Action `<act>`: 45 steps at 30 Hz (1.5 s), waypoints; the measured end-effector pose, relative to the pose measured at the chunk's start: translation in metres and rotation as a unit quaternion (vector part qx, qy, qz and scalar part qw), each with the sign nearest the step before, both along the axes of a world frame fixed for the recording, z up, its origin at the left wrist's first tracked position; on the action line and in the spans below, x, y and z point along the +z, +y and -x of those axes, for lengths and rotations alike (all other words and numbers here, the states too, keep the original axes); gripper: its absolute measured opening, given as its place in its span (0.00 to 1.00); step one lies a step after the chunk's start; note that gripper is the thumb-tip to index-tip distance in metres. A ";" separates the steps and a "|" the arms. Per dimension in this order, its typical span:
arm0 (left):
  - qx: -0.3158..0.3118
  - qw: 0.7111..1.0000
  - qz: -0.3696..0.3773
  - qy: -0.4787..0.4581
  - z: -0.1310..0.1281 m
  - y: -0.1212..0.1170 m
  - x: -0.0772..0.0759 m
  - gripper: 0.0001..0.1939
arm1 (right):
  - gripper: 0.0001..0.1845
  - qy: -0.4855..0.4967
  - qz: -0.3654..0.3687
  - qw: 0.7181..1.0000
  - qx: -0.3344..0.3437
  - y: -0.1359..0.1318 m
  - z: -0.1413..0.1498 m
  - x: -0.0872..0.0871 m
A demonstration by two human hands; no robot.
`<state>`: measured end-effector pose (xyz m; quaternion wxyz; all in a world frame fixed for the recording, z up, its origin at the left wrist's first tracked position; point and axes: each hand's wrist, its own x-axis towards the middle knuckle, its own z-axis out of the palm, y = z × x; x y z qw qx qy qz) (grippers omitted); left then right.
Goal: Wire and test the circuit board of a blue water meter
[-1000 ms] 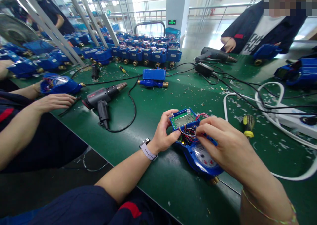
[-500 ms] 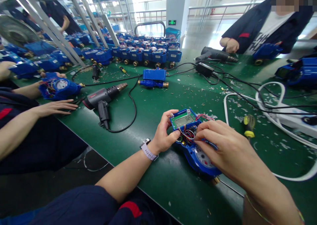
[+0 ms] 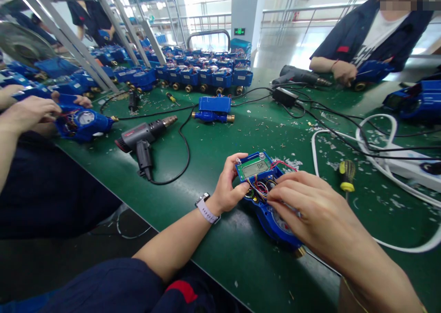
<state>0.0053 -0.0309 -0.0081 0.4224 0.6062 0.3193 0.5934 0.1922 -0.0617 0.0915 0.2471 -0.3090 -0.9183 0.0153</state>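
Note:
An opened blue water meter (image 3: 272, 221) lies on the green table (image 3: 213, 143) in front of me, its LCD board (image 3: 254, 167) tilted up and red, black and yellow wires showing beneath. My left hand (image 3: 229, 184) grips the left side of the meter, thumb and fingers closed around the board's edge. My right hand (image 3: 310, 212) covers the dial, fingers curled and pressing down into the wires and the blue housing. What its fingertips pinch is hidden.
A yellow-handled screwdriver (image 3: 346, 175) lies to the right, beside white cable (image 3: 389, 125) and a power strip. An electric drill (image 3: 143, 136) and a closed meter (image 3: 214, 107) lie further back. Rows of blue meters (image 3: 206, 74) fill the far side. Co-workers' hands (image 3: 31, 113) work at left and top right.
My right hand has slid down and nearer over the dial, covering more of it. The co-worker at left has lifted a hand off the table onto their own meter.

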 end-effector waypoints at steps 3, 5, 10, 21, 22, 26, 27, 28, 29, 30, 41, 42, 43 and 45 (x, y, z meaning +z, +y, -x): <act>0.000 1.000 -0.006 -0.003 0.000 0.000 -0.001 0.35 | 0.10 -0.002 -0.001 1.000 0.001 -0.002 0.001 0.001; -0.004 1.000 -0.008 -0.006 0.001 0.001 -0.002 0.35 | 0.10 -0.001 -0.004 1.000 0.001 -0.002 0.002 0.001; -0.010 1.000 -0.019 -0.011 0.001 0.002 -0.007 0.35 | 0.11 -0.013 0.015 1.000 -0.001 -0.003 0.003 0.001; -0.022 0.999 -0.045 -0.017 0.001 0.003 -0.013 0.36 | 0.05 -0.008 0.009 1.000 -0.019 -0.008 0.007 0.004; -0.023 0.998 -0.047 -0.018 0.000 0.003 -0.013 0.36 | 0.05 -0.011 0.008 1.000 -0.023 -0.009 0.008 0.003; -0.033 0.997 -0.056 -0.036 -0.001 0.003 -0.014 0.35 | 0.07 -0.043 0.013 0.999 -0.026 -0.011 0.008 0.001; -0.035 0.997 -0.058 -0.042 -0.001 0.003 -0.014 0.34 | 0.07 -0.051 0.015 0.998 -0.028 -0.012 0.008 0.001; -0.035 0.996 -0.061 -0.048 -0.001 0.003 -0.014 0.34 | 0.08 -0.056 0.016 0.998 -0.030 -0.013 0.008 0.001; -0.036 0.996 -0.065 -0.053 -0.002 0.003 -0.014 0.34 | 0.09 -0.059 0.015 0.998 -0.032 -0.014 0.008 0.001; -0.037 0.995 -0.067 -0.057 -0.002 0.003 -0.014 0.33 | 0.10 -0.060 0.014 0.998 -0.033 -0.014 0.009 0.001; -0.024 0.997 -0.063 -0.047 -0.002 0.002 -0.014 0.35 | 0.10 -0.059 0.001 0.998 -0.026 -0.014 0.010 0.000; -0.024 0.997 -0.064 -0.048 -0.002 0.002 -0.014 0.34 | 0.09 -0.055 0.001 0.998 -0.022 -0.013 0.009 0.000; -0.023 0.997 -0.064 -0.047 -0.002 0.001 -0.014 0.34 | 0.07 -0.051 0.001 0.999 -0.020 -0.012 0.009 0.000; -0.012 0.997 -0.060 -0.040 -0.002 0.001 -0.013 0.34 | 0.05 -0.044 0.006 0.999 -0.027 -0.009 0.008 -0.001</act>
